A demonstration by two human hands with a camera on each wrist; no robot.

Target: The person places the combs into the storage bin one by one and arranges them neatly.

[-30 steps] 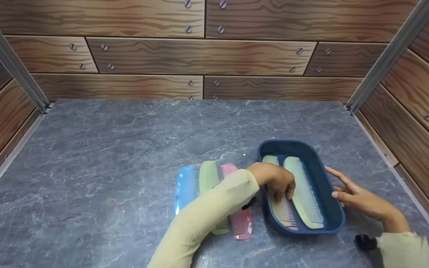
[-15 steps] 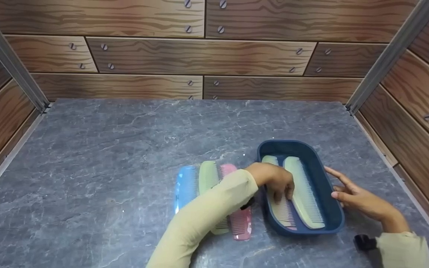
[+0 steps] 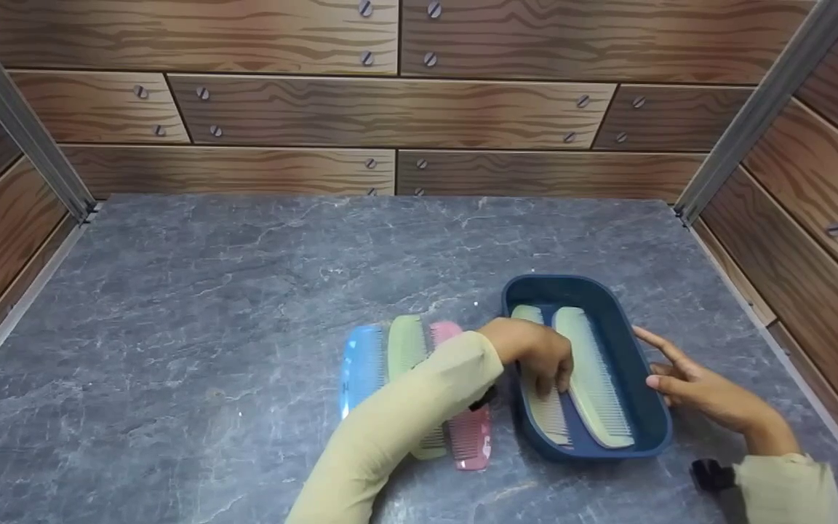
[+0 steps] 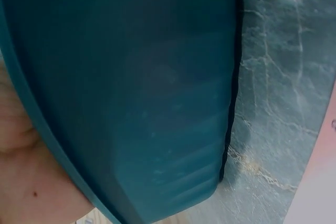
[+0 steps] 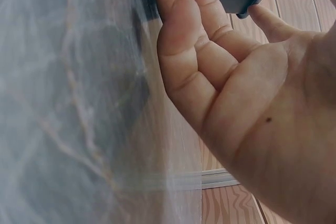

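My left hand (image 3: pixel 539 356) reaches over the left rim of a dark blue oblong box (image 3: pixel 630 356), fingers curled down onto a pale green comb (image 3: pixel 551 422) along its left side. The fingertips are partly hidden, and so is the comb's middle. Beside it in the box lies another pale green comb (image 3: pixel 592 378), slightly slanted. My right hand (image 3: pixel 710 393) rests against the outside of the box's right wall, with its index finger and thumb spread along it. In the left wrist view, the box wall (image 4: pixel 173 129) fills the middle, with the hand's palm (image 4: pixel 31 177) behind the rim.
Left of the box, a blue comb (image 3: pixel 364 367), a green comb (image 3: pixel 407 346) and a pink comb (image 3: pixel 472 440) lie side by side on the grey marbled table (image 3: pixel 193 320), partly covered by the left sleeve (image 3: pixel 404 422). Wood-patterned walls (image 3: pixel 390 109) enclose the table.
The left green comb has shifted slightly under my left hand; a pink edge that showed beneath its lower end is no longer visible. My right hand has stayed at the box wall.
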